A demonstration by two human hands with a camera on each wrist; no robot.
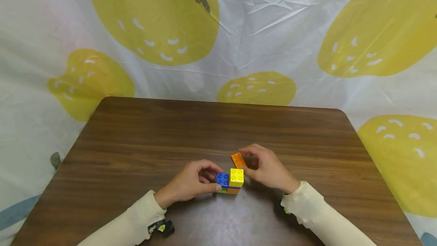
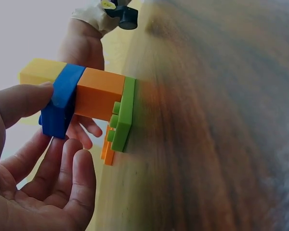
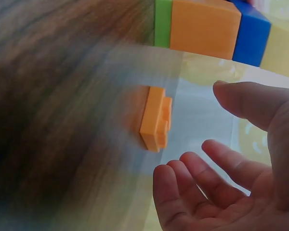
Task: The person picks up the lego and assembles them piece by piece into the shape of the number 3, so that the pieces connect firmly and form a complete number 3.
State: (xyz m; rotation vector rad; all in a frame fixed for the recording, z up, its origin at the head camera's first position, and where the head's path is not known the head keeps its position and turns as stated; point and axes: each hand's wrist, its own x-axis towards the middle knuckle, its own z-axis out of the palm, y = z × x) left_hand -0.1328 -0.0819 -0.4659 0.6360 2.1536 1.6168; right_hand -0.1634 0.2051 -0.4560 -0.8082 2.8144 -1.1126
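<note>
A small stack of toy building bricks stands near the table's front middle. From the bottom it has a flat green brick [image 2: 127, 113], an orange block [image 2: 100, 91], a flat blue brick [image 1: 222, 179] and a yellow block [image 1: 237, 177]. My left hand [image 1: 191, 179] pinches the overhanging end of the blue brick, thumb on one side and fingers on the other. Just behind the stack, a loose flat orange brick [image 1: 238, 160] lies studs up. Beside it is my right hand [image 1: 269, 168], fingers spread and slightly bent, with a gap to the brick in the right wrist view.
The brown wooden table [image 1: 153, 132] extends to both sides and behind the bricks. A white cloth [image 1: 239, 41] with yellow fruit prints hangs beyond its far edge. A black wrist device [image 1: 163, 227] sits under the left sleeve.
</note>
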